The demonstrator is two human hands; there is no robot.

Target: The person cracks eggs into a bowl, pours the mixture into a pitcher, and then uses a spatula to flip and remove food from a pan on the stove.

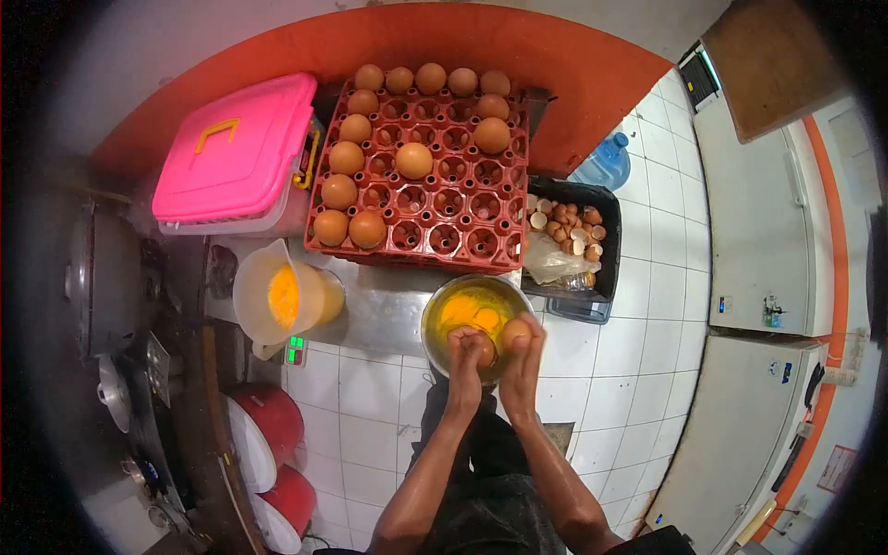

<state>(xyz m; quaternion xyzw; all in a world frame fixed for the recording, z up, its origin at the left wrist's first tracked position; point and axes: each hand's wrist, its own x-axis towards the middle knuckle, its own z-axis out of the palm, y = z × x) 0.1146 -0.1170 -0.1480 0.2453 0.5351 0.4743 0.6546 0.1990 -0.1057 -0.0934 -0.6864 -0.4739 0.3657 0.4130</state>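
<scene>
Over the metal bowl [431, 324], my left hand [467, 356] is closed round a brown egg [485, 350]. Beside it, my right hand [524, 359] holds another brown egg [516, 333] in its fingers. Yellow yolks [472, 311] in clear liquid lie in the bowl below. Behind the bowl stands a red egg tray [426, 200] with brown eggs along its left and back sides, one egg [413, 160] nearer its middle and many bare cups. Whether the held eggs are cracked is hard to tell.
A plastic jug [250, 294] with orange-yellow contents stands left of the bowl. Behind it is a pink-lidded box [231, 148]. A black bin [606, 268] of eggshells [569, 227] sits on the right, near a blue water bottle [606, 162]. Red containers [277, 421] are at the lower left.
</scene>
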